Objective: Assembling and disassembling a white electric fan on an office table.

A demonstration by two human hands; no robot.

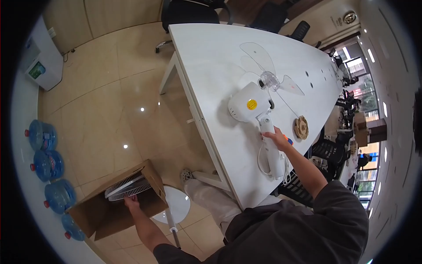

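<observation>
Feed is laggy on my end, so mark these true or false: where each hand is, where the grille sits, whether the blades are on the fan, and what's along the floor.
1. The left hand is at the white fan grille in the cardboard box. True.
2. The right hand rests on the floor. False: it is on the white fan body's neck on the table.
3. The clear blades are mounted on the fan. True.
4. The box stands on the table. False: it is on the floor.
5. Blue water bottles line the floor at left. True.

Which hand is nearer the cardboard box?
Left. The left hand reaches into the cardboard box, at the fan grille. The right hand rests on the fan on the table.
</observation>
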